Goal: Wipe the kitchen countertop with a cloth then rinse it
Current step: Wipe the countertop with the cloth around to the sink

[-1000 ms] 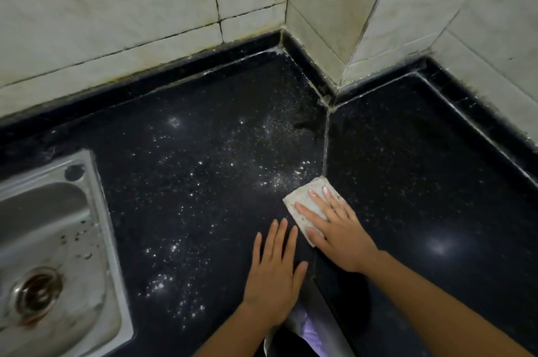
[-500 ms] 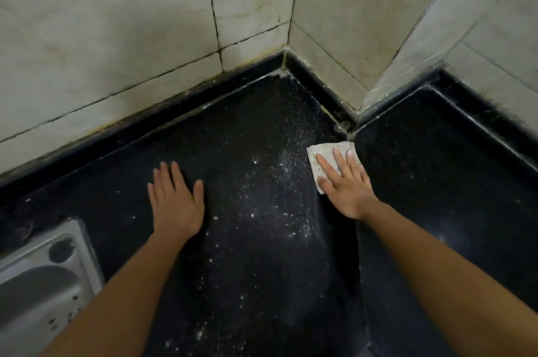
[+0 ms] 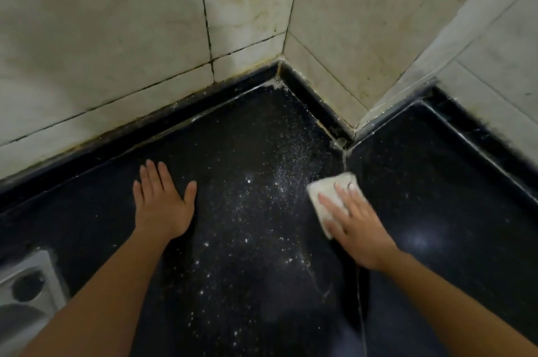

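A black speckled countertop (image 3: 247, 283) fills the lower view, dusted with white powder specks in its middle. A small folded white cloth (image 3: 327, 189) lies on it near the seam between two slabs. My right hand (image 3: 355, 225) presses flat on the cloth with straight fingers, covering its near half. My left hand (image 3: 163, 205) rests flat on the bare counter to the left, fingers spread, holding nothing.
Stained pale wall tiles (image 3: 116, 36) rise behind the counter and jut out as a corner (image 3: 353, 126) just beyond the cloth. A steel sink (image 3: 26, 295) with a round hole shows at the lower left edge.
My right hand slid the cloth back from the wall corner toward me along the seam. My left hand stays flat on the counter at the left, where it moved a second ago.
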The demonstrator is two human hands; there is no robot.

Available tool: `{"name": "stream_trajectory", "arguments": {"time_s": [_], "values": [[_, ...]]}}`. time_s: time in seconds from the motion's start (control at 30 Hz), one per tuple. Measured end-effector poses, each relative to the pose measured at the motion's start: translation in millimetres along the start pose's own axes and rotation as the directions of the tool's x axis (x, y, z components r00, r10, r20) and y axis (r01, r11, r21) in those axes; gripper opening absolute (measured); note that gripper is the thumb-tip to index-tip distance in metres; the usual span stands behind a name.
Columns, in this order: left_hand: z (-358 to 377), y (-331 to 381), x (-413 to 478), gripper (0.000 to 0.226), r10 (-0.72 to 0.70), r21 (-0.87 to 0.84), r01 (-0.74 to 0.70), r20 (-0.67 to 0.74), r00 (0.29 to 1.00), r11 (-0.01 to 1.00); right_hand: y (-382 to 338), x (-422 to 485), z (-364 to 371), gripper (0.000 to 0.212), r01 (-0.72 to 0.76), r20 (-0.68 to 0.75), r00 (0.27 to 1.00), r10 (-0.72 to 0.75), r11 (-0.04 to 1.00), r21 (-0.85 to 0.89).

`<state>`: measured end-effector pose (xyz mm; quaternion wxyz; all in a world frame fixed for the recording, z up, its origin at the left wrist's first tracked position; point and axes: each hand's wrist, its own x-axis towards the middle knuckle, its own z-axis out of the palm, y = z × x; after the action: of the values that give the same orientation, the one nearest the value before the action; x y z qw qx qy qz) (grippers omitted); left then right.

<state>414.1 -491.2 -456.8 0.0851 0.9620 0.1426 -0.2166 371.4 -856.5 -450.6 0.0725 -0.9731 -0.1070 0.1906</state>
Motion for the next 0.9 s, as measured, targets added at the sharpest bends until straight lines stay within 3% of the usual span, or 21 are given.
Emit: {"name": "stream_trajectory", "arguments": {"time_s": [0.07,0.3,0.4,0.53,0.63,0.77,0.9], "values": [[-0.2,1.0,0.9,0.081,-0.003,-0.002,0.003,0.021,1.000,1.000,-0.8,41.5,-14.9,0.059,-0.120,-0.007,0.993,0.120,0.992,0.033],[-9.6,3.6,4.1,0.080,-0.004,0.022,0.001,0.133,0.991,1.000,-38.5,90.9,-25.8,0.055,-0.246,0.014,0.969,0.245,0.966,0.081],[-14.8,5.1,2.4,0.080,-0.006,0.021,0.002,0.165,0.986,1.000,-47.8,78.0,-19.9,0.056,-0.169,0.021,0.986,0.168,0.981,0.095],[-19.7,5.7,0.0,0.081,0.003,-0.002,-0.003,0.192,0.981,1.000,-54.4,32.4,0.7,0.059,0.070,0.044,0.997,-0.070,0.998,0.006],[-20.9,6.3,-0.3,0.081,0.001,-0.012,0.001,0.201,0.980,1.000,-41.1,24.9,-3.8,0.062,0.109,0.062,0.992,-0.108,0.994,-0.008],[-22.0,6.8,0.6,0.079,-0.003,-0.019,0.007,0.208,0.978,1.000,-40.2,75.1,-20.6,0.067,-0.093,-0.074,0.993,0.097,0.994,0.058],[-20.5,6.6,1.7,0.079,-0.010,-0.021,0.014,0.212,0.977,1.000,-59.1,127.9,-32.0,0.059,-0.270,-0.073,0.957,0.280,0.956,0.115]]}}
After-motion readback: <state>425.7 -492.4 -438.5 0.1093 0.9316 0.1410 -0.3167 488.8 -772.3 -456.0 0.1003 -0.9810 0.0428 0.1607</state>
